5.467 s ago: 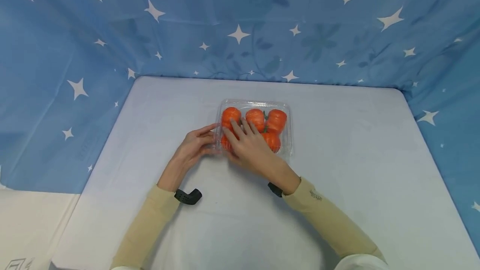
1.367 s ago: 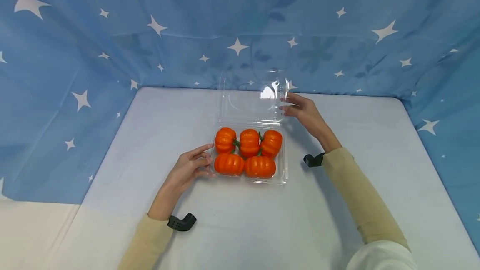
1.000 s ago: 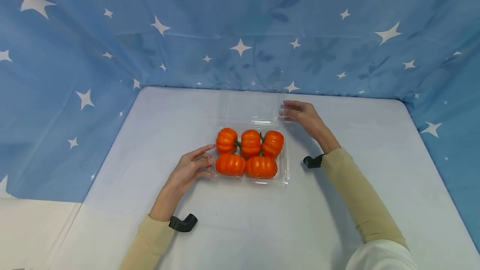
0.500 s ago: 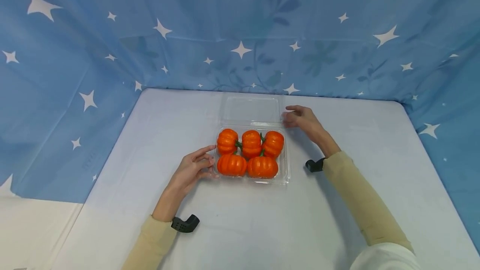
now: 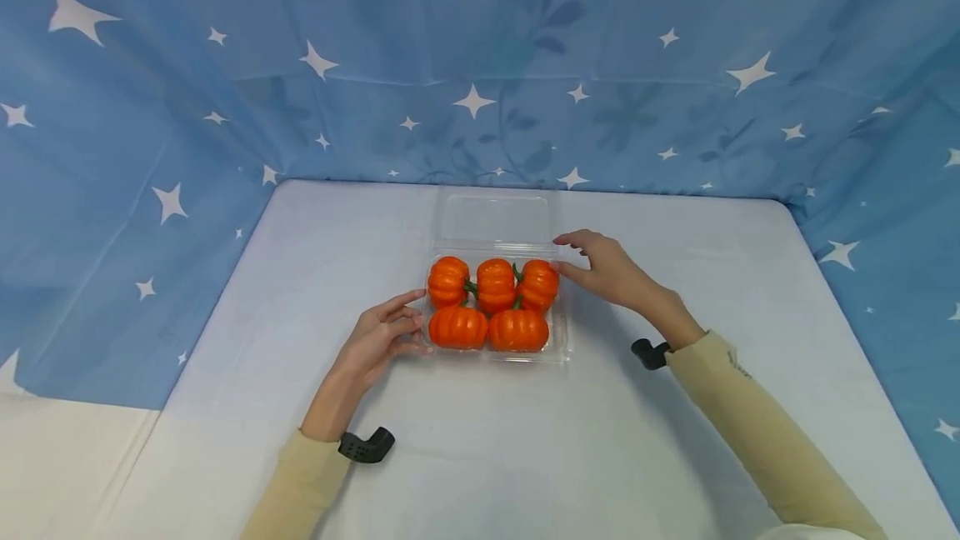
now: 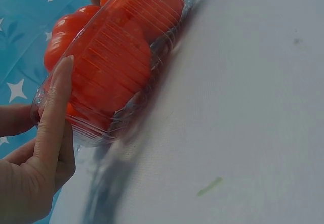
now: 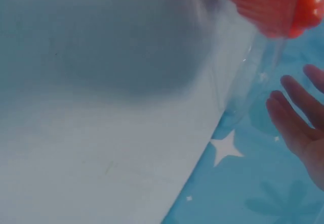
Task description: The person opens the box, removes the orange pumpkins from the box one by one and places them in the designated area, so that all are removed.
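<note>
Several small orange pumpkins with green stems, one of them a pumpkin (image 5: 519, 330) at the front right, sit in two rows inside a clear plastic clamshell container (image 5: 566, 332). Its transparent lid (image 5: 495, 219) lies folded back behind the base. My left hand (image 5: 378, 340) holds the container's left end, fingers bent, with a finger (image 6: 55, 113) along the wall in the left wrist view. Over the container's back right corner hovers my right hand (image 5: 611, 272), fingers spread and holding nothing. Its lower fingertip overlaps the back right pumpkin (image 5: 539, 284) in the head view.
The container rests on a white-covered table (image 5: 480, 457). A blue cloth (image 5: 360, 90) with white stars hangs behind the far edge and along the sides. Dark straps (image 5: 367, 445) sit on both wrists.
The lid covered the pumpkins at first, then stood tilted up, and now lies back. My right hand has come from the lid's right edge toward the back right pumpkin. The left hand stays put lately.
</note>
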`<state>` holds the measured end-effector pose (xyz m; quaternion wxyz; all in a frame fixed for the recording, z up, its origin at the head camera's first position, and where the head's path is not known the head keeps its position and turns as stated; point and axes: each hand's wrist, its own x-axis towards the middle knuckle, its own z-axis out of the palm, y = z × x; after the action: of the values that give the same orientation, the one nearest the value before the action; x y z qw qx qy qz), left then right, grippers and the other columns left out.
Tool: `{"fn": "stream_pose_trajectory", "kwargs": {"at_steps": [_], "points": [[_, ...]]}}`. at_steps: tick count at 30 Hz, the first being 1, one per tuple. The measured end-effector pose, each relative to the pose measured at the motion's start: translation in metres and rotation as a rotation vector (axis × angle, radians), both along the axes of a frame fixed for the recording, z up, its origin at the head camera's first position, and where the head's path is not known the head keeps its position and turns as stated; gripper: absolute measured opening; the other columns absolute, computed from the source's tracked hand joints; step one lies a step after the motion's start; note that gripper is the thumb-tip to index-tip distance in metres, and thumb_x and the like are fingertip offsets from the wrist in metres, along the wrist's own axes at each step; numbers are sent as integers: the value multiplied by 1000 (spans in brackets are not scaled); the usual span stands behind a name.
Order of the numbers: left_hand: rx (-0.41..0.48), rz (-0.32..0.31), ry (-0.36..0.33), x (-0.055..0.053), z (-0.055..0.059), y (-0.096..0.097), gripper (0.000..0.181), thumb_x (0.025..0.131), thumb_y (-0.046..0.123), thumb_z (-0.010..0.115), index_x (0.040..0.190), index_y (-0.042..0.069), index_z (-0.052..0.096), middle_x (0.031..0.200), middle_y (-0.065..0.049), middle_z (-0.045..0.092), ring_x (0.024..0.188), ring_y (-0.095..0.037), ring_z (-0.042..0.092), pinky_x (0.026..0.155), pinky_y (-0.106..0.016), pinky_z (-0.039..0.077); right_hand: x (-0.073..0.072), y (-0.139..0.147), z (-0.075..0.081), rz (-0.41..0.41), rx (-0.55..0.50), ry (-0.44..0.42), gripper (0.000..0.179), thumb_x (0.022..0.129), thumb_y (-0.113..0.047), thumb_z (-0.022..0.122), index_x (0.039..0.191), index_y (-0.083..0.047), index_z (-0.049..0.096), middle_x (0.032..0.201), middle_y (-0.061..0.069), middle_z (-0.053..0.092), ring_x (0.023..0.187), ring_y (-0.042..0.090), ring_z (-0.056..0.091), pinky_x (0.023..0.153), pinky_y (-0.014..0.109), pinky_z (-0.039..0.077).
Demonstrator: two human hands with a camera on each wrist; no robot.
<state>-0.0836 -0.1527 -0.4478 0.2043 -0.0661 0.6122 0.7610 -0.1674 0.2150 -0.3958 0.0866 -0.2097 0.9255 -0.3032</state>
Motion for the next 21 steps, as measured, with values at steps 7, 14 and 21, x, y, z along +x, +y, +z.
{"fn": "stream_pose_trajectory", "kwargs": {"at_steps": [7, 14, 21], "points": [[14, 3, 1, 0, -1, 2, 54, 101, -5, 51, 154, -1, 41, 98, -4, 59, 69, -13, 63, 76, -39, 66, 16, -14, 9, 95, 178, 42, 55, 97, -34, 72, 138, 1, 60, 130, 19, 66, 117, 36, 60, 97, 51, 58], [15, -8, 6, 2, -3, -1, 55, 101, -5, 50, 155, -2, 40, 98, -4, 59, 70, -11, 59, 78, -39, 66, 21, -28, 8, 93, 323, 65, 67, 92, -42, 77, 139, 2, 59, 133, 22, 64, 119, 37, 58, 94, 53, 61], [28, -3, 7, 1, -4, 0, 54, 102, -3, 51, 154, 2, 42, 100, -4, 59, 71, -12, 57, 79, -41, 66, 22, -32, 8, 108, 366, 130, 71, 89, -47, 78, 136, 3, 61, 132, 22, 63, 116, 37, 57, 92, 52, 61]]}}
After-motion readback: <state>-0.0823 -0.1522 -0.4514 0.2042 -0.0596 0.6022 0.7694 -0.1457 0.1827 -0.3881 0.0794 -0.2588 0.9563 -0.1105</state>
